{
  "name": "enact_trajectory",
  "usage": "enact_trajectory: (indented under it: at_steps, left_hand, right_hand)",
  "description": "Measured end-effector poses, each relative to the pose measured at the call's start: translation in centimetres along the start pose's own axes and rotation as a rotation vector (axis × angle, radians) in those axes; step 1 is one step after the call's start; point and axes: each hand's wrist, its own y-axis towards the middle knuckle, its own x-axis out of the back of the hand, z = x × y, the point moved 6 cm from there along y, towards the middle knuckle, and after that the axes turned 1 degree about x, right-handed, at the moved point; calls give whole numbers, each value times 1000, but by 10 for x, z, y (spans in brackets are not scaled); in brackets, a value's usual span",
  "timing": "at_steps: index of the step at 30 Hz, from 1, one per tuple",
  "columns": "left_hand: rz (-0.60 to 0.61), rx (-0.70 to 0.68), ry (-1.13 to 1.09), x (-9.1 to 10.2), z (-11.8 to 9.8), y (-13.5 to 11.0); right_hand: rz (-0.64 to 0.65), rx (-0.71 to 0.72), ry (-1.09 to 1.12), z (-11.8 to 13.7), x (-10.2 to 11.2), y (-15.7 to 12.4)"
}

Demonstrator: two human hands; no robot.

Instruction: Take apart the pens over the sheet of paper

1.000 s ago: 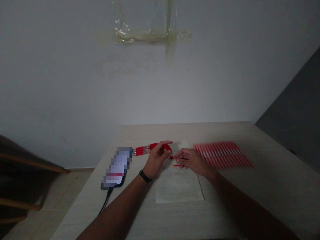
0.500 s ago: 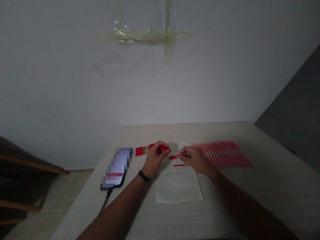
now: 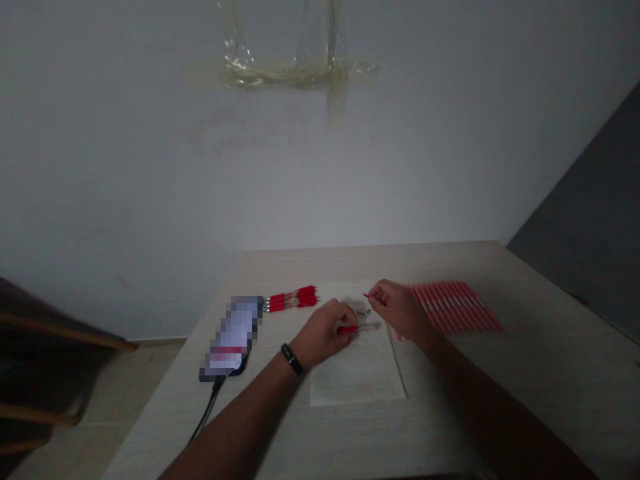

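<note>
Across the table (image 3: 540,360), from the left: my phone (image 3: 233,337) on its black cable, then the bundle of red pens (image 3: 291,299), now free of my left hand (image 3: 320,333). That hand has moved over the sheet of paper (image 3: 357,377), closed around a short red pen part (image 3: 347,329). My right hand (image 3: 400,309) pinches a thin red refill (image 3: 370,296), just beside the row of red-striped pens (image 3: 455,307).

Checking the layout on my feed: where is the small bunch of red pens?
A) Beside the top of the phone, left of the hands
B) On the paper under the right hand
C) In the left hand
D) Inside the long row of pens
A. The small bunch of red pens lies beside the top end of the phone, left of the left hand.
</note>
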Motion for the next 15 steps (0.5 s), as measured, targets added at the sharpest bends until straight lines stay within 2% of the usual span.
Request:
enact_trajectory:
  at_steps: [4, 6, 15]
  left_hand:
    - [204, -69, 27, -15, -5, -2]
    - [261, -92, 35, -19, -5, -4]
    - [324, -95, 70, -23, -8, -7]
  right_hand:
    - [32, 26, -4, 1, -2, 1]
    - [56, 55, -5, 3, -3, 0]
    - [139, 103, -64, 4, -7, -2]
